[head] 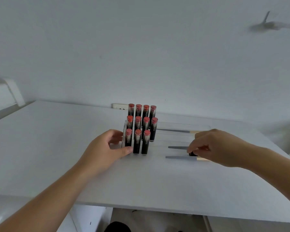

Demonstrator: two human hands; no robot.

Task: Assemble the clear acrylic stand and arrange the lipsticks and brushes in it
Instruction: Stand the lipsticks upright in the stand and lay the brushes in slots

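Head view puts you late in the arranging step: the clear acrylic stand (182, 127) is already up on the white tabletop (57, 148), and eleven lipsticks (138, 129) stand upright in its left part, four on the back tier, four on the middle tier and three on the front, so by that count one front slot beside them looks unfilled. Your right hand (213, 146) is curled with narrow fingers around a small dark thing (192, 154) low at the front right of the stand; it may be the last lipstick, but too little of it shows to be sure. Three brushes lie lengthwise to the right: a back brush (179, 131) on an upper tier, a middle brush (177, 147) whose end runs under your right hand, and a front brush (184, 158) near the stand's front edge, whether on the stand's lowest step or on the tabletop you cannot tell. Your left hand (107, 148) is half open, thumb at the foot of the front-left lipstick and fingers bent round the stand's left end, bracing rather than gripping. If that dark thing is a lipstick, the next move calls for lifting it clear of the brushes, turning it upright and lowering it into the gap beside the third front tube without knocking the neighbours. Both forearms reach in from below, wrists low.
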